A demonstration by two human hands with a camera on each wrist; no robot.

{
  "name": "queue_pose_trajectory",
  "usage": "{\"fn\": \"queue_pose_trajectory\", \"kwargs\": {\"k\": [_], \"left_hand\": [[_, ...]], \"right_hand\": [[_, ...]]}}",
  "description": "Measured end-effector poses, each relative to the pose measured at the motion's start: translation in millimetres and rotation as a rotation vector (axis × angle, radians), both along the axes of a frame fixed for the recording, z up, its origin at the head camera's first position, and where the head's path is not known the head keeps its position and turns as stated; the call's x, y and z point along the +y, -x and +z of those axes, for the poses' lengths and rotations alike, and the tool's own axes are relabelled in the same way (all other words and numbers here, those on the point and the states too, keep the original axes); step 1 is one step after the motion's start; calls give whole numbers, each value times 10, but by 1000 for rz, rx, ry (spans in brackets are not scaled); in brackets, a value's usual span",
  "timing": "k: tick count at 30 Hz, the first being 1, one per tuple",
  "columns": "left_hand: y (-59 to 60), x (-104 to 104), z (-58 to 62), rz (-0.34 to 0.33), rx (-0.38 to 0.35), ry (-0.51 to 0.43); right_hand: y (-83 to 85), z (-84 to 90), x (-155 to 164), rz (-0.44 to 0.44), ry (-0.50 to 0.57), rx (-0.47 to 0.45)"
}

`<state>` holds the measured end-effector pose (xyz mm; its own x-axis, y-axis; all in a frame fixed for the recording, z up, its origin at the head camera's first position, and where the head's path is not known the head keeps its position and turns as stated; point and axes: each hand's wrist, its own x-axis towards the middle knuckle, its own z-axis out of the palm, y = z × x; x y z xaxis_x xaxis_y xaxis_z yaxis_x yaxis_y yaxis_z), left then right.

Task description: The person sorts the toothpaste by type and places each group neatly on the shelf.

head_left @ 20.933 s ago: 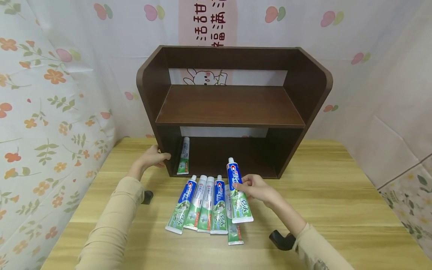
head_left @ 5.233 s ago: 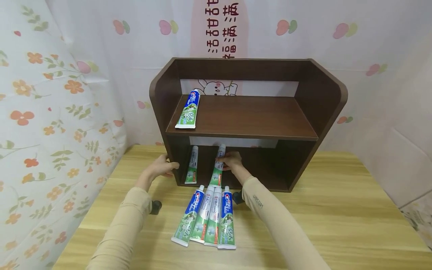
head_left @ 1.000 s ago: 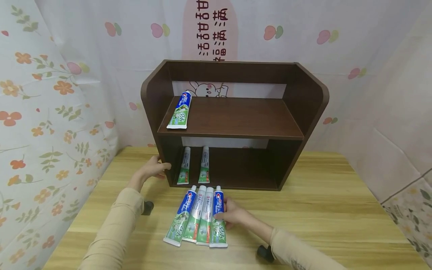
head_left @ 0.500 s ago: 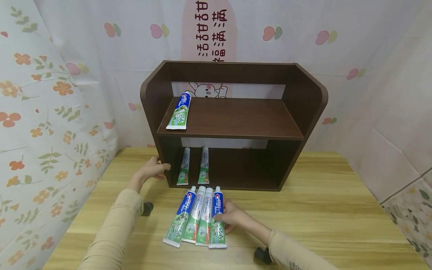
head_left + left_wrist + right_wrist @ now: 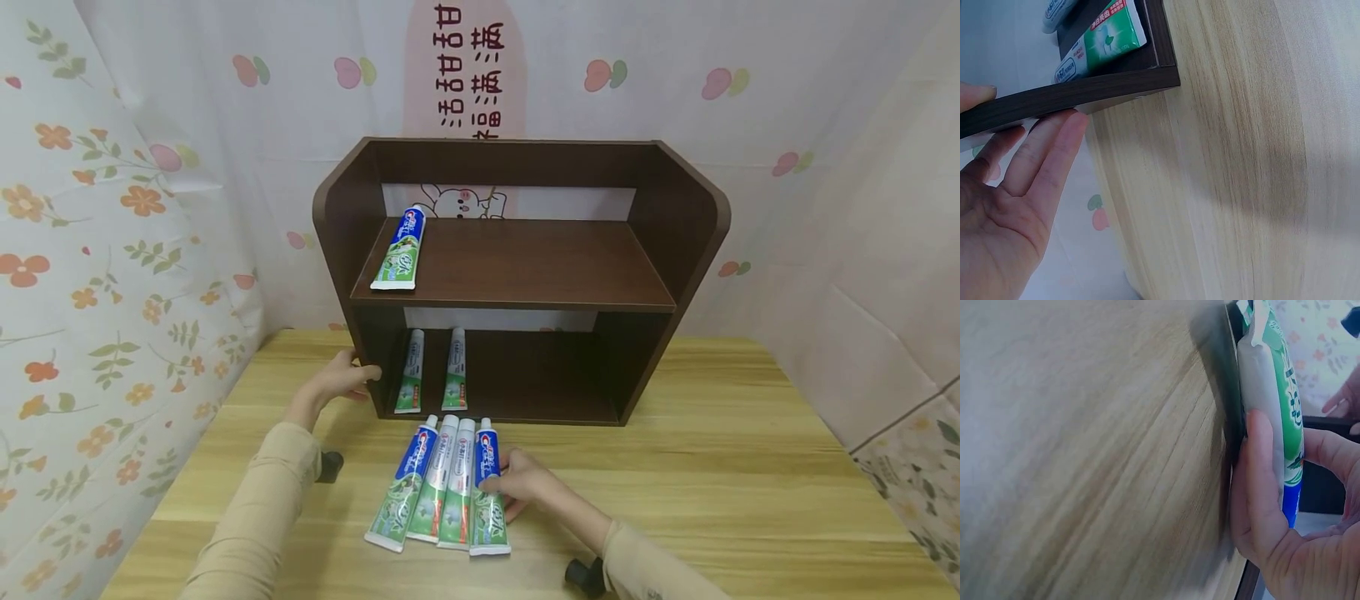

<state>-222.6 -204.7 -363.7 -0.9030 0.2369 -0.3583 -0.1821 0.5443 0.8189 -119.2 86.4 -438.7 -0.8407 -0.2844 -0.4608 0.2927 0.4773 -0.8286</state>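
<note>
My right hand (image 5: 528, 482) pinches a blue-and-green toothpaste tube (image 5: 491, 529) at the right end of a fanned row on the table. In the right wrist view, the thumb lies on its printed face and the fingers (image 5: 1260, 469) behind its white back. The row's other tubes are a blue-and-green one (image 5: 397, 500) at the left and two white-and-green ones (image 5: 427, 504) between. With thumb and fingers on opposite faces, my left hand (image 5: 341, 377) holds the left side panel (image 5: 1072, 90) of the dark brown two-level shelf (image 5: 540, 262).
On the upper level, a blue-and-green toothpaste tube (image 5: 401, 254) lies at the left. Two white-and-green tubes (image 5: 410, 379) lie apart on the lower level's left half. Bare wooden table (image 5: 750, 467) extends right of the shelf. Patterned curtains (image 5: 135, 275) surround the table.
Since the oldest frame, one blue-and-green tube has come onto the upper level and a second white-and-green one onto the lower. Just now, the right hand's tube has shifted slightly rightward from the row.
</note>
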Motion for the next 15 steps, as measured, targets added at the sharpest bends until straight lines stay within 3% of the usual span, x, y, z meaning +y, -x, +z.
{"fn": "queue_pose_trajectory", "kwargs": {"k": [8,15], "left_hand": [[16,-5,4,1,4,1],[0,-2,-1,-4,-5,4]], "right_hand": [[-10,40,56,15,64,-5],[-34,195,119,29,65,8]]}}
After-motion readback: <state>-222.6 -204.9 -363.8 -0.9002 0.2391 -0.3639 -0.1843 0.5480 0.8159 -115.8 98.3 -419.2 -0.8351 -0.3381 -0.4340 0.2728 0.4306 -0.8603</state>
